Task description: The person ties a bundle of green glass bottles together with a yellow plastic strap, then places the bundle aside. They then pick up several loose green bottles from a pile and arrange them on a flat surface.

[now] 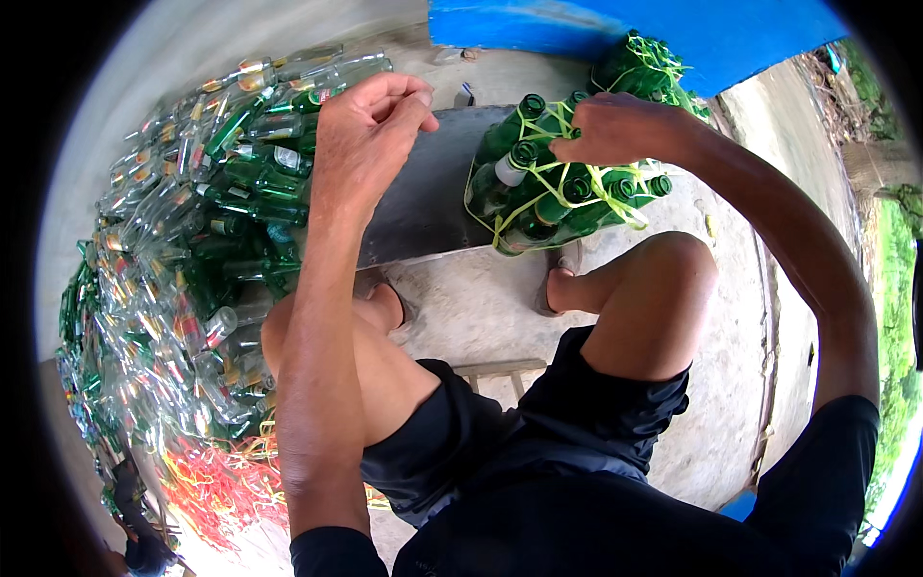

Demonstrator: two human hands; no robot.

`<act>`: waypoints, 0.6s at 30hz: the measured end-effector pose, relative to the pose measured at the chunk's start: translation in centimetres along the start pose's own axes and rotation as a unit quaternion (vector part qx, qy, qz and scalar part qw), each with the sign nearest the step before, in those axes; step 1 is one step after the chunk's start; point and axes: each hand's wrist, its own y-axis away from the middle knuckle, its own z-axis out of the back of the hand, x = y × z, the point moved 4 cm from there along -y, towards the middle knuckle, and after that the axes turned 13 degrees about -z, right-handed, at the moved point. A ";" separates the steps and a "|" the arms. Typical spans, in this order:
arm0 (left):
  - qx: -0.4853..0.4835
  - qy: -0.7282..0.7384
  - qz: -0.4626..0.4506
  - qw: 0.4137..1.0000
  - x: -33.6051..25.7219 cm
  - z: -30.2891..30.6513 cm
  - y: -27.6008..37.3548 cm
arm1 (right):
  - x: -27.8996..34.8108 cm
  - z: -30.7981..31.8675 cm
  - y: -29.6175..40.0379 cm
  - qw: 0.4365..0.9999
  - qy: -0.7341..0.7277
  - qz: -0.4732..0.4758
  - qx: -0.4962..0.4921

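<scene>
Green glass bottles (555, 202) stand bundled together, laced around their necks with yellow-green plastic strapping (537, 189), at the right end of a dark flat board (425, 187). Over the far side of this bundle is my right hand (613, 128), its fingers bent down at the strapping and bottle necks; whether they grip the strapping is hidden. My left hand (375, 119) is raised above the board's left part, beside the loose bottles, with fingers curled and thumb near the fingertips. I cannot tell whether anything thin is between them.
Clear and green bottles (252, 180) lie heaped along the wall on the left. Red and yellow plastic strips (223, 483) lie at the lower left. Another strapped bottle bundle (638, 68) stands behind, by a blue panel (519, 29). Part of another person (140, 534) shows at the lower left edge.
</scene>
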 end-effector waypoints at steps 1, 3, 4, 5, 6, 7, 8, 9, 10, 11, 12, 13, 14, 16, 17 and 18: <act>0.002 0.002 -0.001 1.000 0.1 -0.1 -0.1 | -0.8 -0.1 0.1 1.000 -0.004 -0.010 -0.001; 0.009 0.001 -0.003 1.000 0.1 -0.6 -0.2 | -2.6 -0.5 0.2 0.999 -0.012 -0.032 -0.003; 0.014 -0.001 -0.003 1.000 0.0 -0.9 -0.3 | -3.9 -1.0 -0.3 0.999 0.001 -0.041 0.003; 0.019 -0.003 -0.004 1.000 0.0 -1.2 -0.3 | -5.1 -1.2 -0.3 0.999 -0.003 -0.052 0.003; 0.026 -0.007 -0.005 1.000 0.2 -1.4 -0.4 | -6.1 -1.4 -0.3 0.998 -0.007 -0.063 0.003; 0.029 -0.006 -0.006 1.000 0.2 -1.8 -0.5 | -7.1 -1.6 -0.2 0.997 -0.012 -0.073 0.004; 0.031 -0.005 -0.006 0.999 0.2 -2.2 -0.5 | -8.3 -1.8 -0.1 0.996 -0.013 -0.083 0.010; 0.034 -0.005 -0.008 0.999 0.2 -2.5 -0.5 | -9.6 -1.9 0.0 0.996 -0.009 -0.090 -0.001; 0.038 -0.008 -0.007 0.999 0.3 -2.8 -0.5 | -10.9 -2.3 -0.1 0.995 -0.004 -0.097 -0.012; 0.044 -0.012 -0.003 0.999 0.4 -3.0 -0.5 | -12.2 -2.8 -0.1 0.994 0.001 -0.104 -0.023; 0.050 -0.017 0.003 0.999 0.6 -3.3 -0.6 | -13.5 -3.3 0.2 0.993 -0.007 -0.108 -0.048; 0.056 -0.022 0.009 0.998 0.8 -3.6 -0.7 | -14.9 -3.7 0.4 0.991 -0.014 -0.127 -0.042; 0.050 -0.017 0.000 0.999 1.0 -4.0 -0.6 | -16.2 -4.0 0.7 0.989 -0.022 -0.145 -0.036; 0.071 -0.028 0.004 0.997 1.0 -4.4 -0.7 | -18.8 -4.7 1.5 0.984 -0.035 -0.170 -0.026; 0.081 -0.033 0.006 0.996 1.1 -4.7 -0.7 | -20.0 -5.0 1.9 0.983 -0.039 -0.178 -0.022; 0.090 -0.032 -0.005 0.995 1.3 -5.0 -0.6 | -21.3 -5.3 2.4 0.981 -0.043 -0.186 -0.018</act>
